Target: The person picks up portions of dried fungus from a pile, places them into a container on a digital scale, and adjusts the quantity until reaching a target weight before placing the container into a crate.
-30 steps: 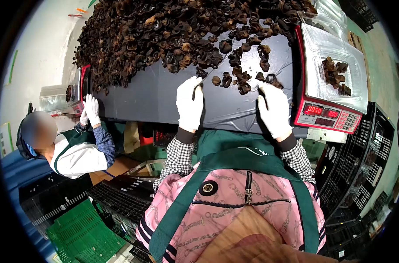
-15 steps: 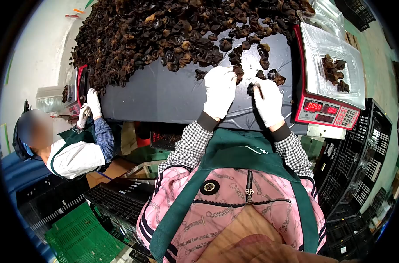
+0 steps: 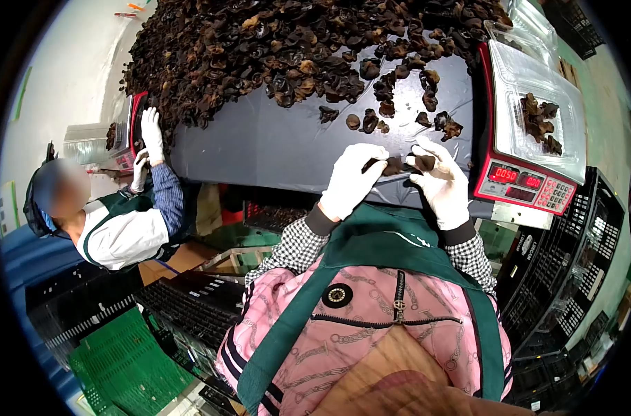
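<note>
White gloves cover both of my hands, close together over the near edge of the dark table [image 3: 246,149]. My left hand [image 3: 355,179] pinches a dark brown fungus piece [image 3: 393,166] between thumb and fingers. Just to its right, my right hand [image 3: 441,182] is closed on another dark piece [image 3: 422,163]. Beyond them lie several loose fungus pieces, among them a small round one [image 3: 353,122] and a brownish one [image 3: 452,130]. A large heap of dark fungus [image 3: 260,48] covers the far side of the table.
At the right, a red scale [image 3: 509,184] reading 0.050 carries a clear plastic tray [image 3: 537,76] with fungus pieces. A co-worker [image 3: 121,229] in white gloves is at the left beside another scale [image 3: 136,128]. Black crates [image 3: 572,256] and a green crate [image 3: 128,357] stand around.
Both hands have drawn back toward the table's near edge, now with fungus pieces between their fingers. The co-worker's one hand has moved up beside the left scale.
</note>
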`<state>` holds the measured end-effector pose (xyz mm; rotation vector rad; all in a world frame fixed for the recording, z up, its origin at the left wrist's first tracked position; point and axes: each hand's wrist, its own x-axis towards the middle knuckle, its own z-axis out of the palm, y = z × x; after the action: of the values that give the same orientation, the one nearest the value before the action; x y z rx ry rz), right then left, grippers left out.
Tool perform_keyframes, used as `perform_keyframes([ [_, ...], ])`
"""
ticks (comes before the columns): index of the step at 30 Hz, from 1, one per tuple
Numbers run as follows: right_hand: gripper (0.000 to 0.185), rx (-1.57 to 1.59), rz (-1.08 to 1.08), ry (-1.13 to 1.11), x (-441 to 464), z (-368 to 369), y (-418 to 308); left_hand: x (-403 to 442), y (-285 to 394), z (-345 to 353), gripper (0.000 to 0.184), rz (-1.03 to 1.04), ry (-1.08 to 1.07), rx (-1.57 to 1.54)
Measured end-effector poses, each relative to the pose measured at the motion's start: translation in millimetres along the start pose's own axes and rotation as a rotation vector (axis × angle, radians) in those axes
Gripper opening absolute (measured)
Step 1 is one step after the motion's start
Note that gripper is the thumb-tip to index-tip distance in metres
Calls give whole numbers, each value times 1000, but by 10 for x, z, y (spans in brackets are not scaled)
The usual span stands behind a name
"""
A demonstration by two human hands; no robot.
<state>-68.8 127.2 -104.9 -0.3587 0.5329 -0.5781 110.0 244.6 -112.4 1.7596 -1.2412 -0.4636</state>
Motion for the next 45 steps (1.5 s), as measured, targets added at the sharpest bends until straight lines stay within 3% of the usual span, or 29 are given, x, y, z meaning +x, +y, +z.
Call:
perform_keyframes([
  [4, 36, 40, -13, 44, 23, -241, 107, 191, -49, -106, 18, 98, 269, 232],
  [6, 36, -94, -11, 38, 10, -252, 116, 355, -134, -102, 20, 150, 328, 313],
  [10, 40, -237, 44, 5, -78, -4, 64, 504, -347, 17, 28, 167, 222, 560],
  [14, 59, -126, 143, -87, -186, 111, 63, 403, -378, 70, 21, 120, 224, 296],
  [16, 65, 39, 176, -109, -200, 187, 88, 319, 8, -27, 18, 82, 211, 111],
  [18, 65, 177, 184, -147, -168, 256, 72, 280, 392, -172, 19, 289, -40, 200],
  [20, 58, 251, 190, -122, -137, 242, 77, 225, 583, -156, 24, 87, -133, -28],
  [22, 52, 292, 209, -186, -75, 108, 119, 447, 388, -199, 28, 603, -92, 318],
  [23, 40, 177, 215, -48, -123, 148, 73, 565, 357, -207, 32, 587, -55, 407],
  [24, 36, 158, 192, -33, -141, 73, 90, 646, 105, -99, 37, 331, -11, 270],
  [26, 28, 119, 149, -4, -185, -131, 148, 884, 24, -36, 42, 188, -8, 386],
  [29, 21, 103, 80, 98, -259, -154, 87, 1091, -267, 88, 45, 137, -116, 445],
  [30, 21, 121, 68, 118, -258, -239, 77, 1122, -381, 130, 34, 182, -84, 379],
  [33, 36, 20, 54, 73, -266, -178, -54, 1135, -487, 111, 15, 298, 81, 256],
  [35, 58, 4, 78, 20, -238, -141, -102, 1052, -389, 95, 17, 224, 88, 179],
  [38, 57, 49, 92, 3, -134, -95, -75, 904, -271, 106, 20, 129, 119, 51],
  [42, 53, 31, 120, -22, -54, -110, -101, 967, -261, 73, 21, 136, 263, 165],
  [45, 53, 23, 132, -16, -28, -105, -123, 1116, -307, 109, 32, 142, 187, 273],
])
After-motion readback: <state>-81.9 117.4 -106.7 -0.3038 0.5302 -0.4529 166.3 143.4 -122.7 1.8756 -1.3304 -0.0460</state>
